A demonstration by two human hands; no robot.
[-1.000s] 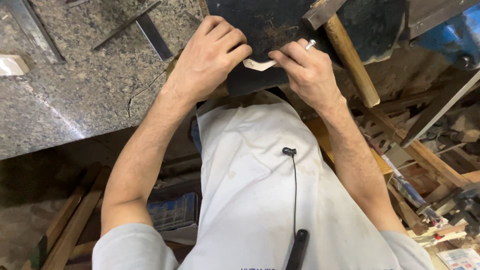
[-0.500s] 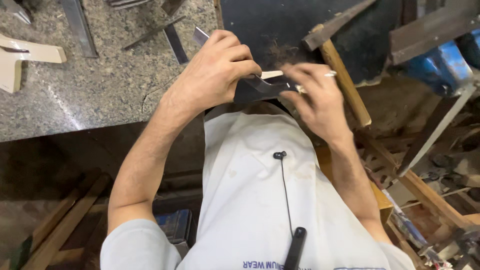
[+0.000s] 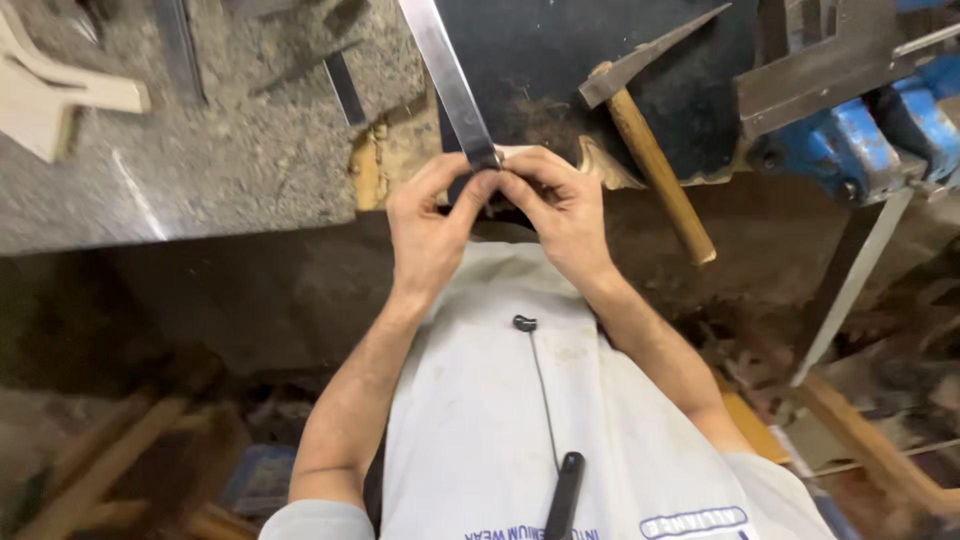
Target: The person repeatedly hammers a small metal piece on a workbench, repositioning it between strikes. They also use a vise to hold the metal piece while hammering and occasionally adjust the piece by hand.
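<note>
blade: long flat grey steel strip (image 3: 452,82), straight, bare metal; its near end sits at my fingertips, the rest runs up toward 11 o'clock over the black mat (image 3: 560,50) and out of the top of the frame.
handling: my judgement is stiff, thin, moderately light for its length. Smooth faces, so likely slippery. Edges may be sharp; I can't tell from here. Not fragile.
where to hold: by the flat faces at the near end, pads on the broad sides, clear of the edges. With that much length cantilevered, I'd expect it to lever against a light pinch.
left hand (image 3: 432,232): thumb and forefinger closed narrow, pinching the strip's near end from the 9 o'clock side.
right hand (image 3: 562,212): fingers (image 3: 520,185) curled in tight, meeting the same end from 3 o'clock; fingertips of both hands touch or nearly touch.
strip vs fingers: the end is between the two pinches; whether something small sits under it is hidden by my fingers.
pale piece: carved light wooden piece (image 3: 600,165) just beside my right knuckles at 1 o'clock, partly covered.
hammer: wooden-handled steel hammer (image 3: 655,165) on the mat at 2 o'clock, near but not touching.
vise: blue metal bench vise (image 3: 850,140) at 3 o'clock, well apart.
bench: speckled grey stone worktop (image 3: 230,170) at 10 o'clock with loose metal bars.
</note>
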